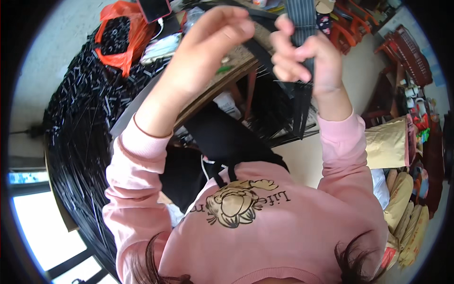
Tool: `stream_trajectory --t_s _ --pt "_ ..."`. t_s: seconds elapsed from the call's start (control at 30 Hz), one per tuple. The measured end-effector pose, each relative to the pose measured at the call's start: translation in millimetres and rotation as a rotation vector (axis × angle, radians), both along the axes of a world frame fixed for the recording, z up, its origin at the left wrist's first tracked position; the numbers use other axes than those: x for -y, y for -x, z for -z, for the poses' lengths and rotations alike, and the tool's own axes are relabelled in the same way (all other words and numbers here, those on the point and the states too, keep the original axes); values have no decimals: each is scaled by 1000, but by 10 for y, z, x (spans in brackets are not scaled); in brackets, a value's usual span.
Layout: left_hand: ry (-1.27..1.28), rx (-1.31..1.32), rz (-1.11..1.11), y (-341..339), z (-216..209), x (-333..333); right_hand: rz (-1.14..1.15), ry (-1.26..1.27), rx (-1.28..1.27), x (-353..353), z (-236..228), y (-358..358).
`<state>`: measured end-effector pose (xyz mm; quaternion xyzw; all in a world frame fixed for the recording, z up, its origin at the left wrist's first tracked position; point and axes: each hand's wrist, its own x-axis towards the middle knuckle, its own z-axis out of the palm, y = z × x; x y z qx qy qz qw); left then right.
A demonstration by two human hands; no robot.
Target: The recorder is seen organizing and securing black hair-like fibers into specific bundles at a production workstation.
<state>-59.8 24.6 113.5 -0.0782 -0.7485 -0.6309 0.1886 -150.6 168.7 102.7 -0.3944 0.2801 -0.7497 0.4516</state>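
Observation:
My right hand (302,57) is raised in front of me, fingers closed on a bundle of thin black strips (301,102) that hangs down from the fist. My left hand (213,42) is raised beside it, fingers curled, touching a black strap-like piece (259,51) that runs toward the right hand. Both arms wear pink sleeves. A wooden worktable (222,83) lies below the hands.
A large heap of black strips (80,137) fills the left side. An orange bag (120,35) holding black parts and a phone (153,8) lie at the top. Red chairs (402,52) and tan sacks (402,203) stand on the right.

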Motion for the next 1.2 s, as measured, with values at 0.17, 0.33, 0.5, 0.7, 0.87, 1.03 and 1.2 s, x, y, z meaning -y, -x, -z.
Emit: stream_trajectory --t_s 0.17,0.33,0.5,0.7,0.87,1.03,1.2 --pt "-527 -47 -111 -483 -133 -46 469 -141 -885 462 342 -706" --pt "-659 -312 -524 -1178 10 -287 515 -51 -1030 629 566 -1484" --pt "-533 -251 -707 -1332 23 -401 439 -38 -1154 604 602 -1616" --pt "-467 -242 -689 -1288 77 -412 409 31 -1048 584 663 -1549" --pt "-490 -217 -738 -1186 144 -291 387 91 -955 584 828 -1358" --pt "-542 -236 -612 -1169 98 -109 555 -9 -1010 529 946 -1094" --pt "-575 -332 -643 -1247 117 -63 -181 -505 -620 457 928 -921"
